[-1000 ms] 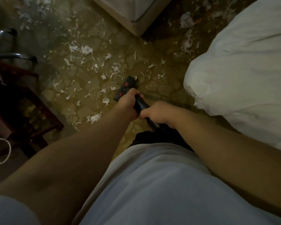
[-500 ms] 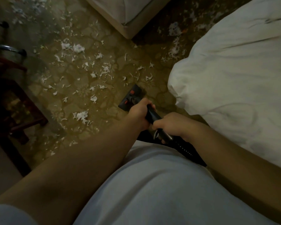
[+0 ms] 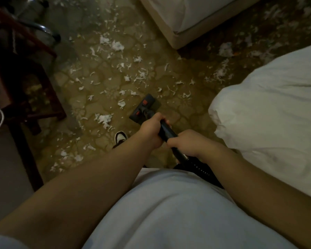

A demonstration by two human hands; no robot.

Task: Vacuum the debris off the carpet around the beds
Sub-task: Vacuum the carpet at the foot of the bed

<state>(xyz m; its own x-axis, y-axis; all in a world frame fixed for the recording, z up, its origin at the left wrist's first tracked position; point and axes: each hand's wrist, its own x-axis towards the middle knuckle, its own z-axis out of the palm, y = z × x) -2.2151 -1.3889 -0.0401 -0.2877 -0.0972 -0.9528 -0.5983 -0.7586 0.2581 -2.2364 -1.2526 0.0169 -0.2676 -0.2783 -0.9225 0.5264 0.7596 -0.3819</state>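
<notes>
The left grip and right grip are both clamped on the black vacuum wand at mid-frame. Its floor head rests on the carpet among white scraps. The tube looks stiff and light, best steered two-handed.

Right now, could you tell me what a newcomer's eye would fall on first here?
White shredded scraps litter the patterned carpet, thickest ahead and left of centre. At centre, the left hand and right hand grip a black vacuum wand, its red-buttoned floor head resting on the carpet. A white duvet bulges in from the right.
</notes>
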